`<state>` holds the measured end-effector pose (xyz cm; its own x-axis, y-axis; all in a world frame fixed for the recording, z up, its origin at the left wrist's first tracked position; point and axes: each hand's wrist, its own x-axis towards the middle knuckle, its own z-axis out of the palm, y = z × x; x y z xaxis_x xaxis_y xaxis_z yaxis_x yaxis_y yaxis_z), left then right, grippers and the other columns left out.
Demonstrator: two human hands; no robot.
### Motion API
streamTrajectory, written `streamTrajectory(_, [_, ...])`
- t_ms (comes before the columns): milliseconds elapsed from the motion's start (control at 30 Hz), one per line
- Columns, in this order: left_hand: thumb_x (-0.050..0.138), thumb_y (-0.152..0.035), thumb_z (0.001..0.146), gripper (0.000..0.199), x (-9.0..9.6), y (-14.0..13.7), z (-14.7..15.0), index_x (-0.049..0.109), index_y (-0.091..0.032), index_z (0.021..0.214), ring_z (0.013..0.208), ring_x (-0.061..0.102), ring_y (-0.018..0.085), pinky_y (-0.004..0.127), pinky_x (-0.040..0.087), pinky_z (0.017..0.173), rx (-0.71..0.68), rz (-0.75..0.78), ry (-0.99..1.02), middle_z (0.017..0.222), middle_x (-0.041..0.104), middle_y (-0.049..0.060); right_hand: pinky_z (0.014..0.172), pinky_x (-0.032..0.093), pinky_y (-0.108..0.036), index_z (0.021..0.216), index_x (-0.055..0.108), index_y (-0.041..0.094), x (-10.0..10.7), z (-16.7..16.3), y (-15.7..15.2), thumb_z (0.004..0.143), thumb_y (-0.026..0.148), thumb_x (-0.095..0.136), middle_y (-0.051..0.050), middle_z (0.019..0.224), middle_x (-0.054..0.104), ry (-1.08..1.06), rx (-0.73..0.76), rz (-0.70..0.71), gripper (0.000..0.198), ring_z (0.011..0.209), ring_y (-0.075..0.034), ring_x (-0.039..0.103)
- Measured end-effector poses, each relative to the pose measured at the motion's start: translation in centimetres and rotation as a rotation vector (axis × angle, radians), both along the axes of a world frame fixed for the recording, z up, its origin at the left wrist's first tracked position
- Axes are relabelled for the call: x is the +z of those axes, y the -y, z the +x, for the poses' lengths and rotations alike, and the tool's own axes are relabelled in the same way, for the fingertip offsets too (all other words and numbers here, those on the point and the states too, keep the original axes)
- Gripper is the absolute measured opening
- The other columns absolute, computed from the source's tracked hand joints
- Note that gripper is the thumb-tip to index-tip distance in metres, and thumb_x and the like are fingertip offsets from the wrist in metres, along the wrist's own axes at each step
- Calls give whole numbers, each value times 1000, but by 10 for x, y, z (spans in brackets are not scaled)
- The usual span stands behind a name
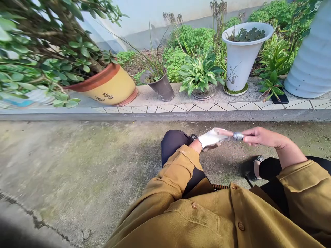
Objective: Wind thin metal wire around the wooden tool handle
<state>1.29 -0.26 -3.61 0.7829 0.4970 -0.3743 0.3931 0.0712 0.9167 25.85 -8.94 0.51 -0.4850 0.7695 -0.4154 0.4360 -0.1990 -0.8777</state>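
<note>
My left hand (213, 137), in a white glove, is in front of my left knee with its fingers curled. A blurred pinkish length sticks out of it to the right; I cannot tell if this is a finger or a held thing. Its end meets a silvery bundle (237, 136) that looks like wound wire. My bare right hand (258, 136) pinches the bundle's right side between thumb and fingers. Both hands are at about the same height, above the concrete floor. The left palm is hidden.
Beyond the hands a low tiled ledge (222, 115) carries a tilted yellow pot (111, 86), a grey pot (161, 88), a small leafy plant (201, 74), a tall white planter (239, 58) and a black phone (280, 97). A ribbed white vase (310, 58) stands at far right.
</note>
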Motion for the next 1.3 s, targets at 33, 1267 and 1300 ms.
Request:
streamTrajectory(33, [57,-33,88,24,1,1,0,68,-12,90,57,47,8,20,39,54,-9,2,14,66,55,-1,54,36,-24,94,65,19,1,3,-1,84,64,58,1,68,53,-11,-144,49,47,59,-11,45])
streamTrajectory(1267, [53,-28,89,20,-39,0,9,67,-13,88,57,48,8,21,38,57,-308,68,47,65,56,-1,64,41,-34,104,72,20,-52,-3,-23,90,42,51,-15,93,71,936,-76,139,34,80,-27,65])
streamTrajectory(1300, [55,-26,87,18,-36,1,9,67,-13,85,57,48,8,20,37,56,-303,48,27,64,56,-1,63,41,-34,101,73,20,-52,-5,-21,89,40,53,-13,87,71,892,31,67,31,76,-26,64])
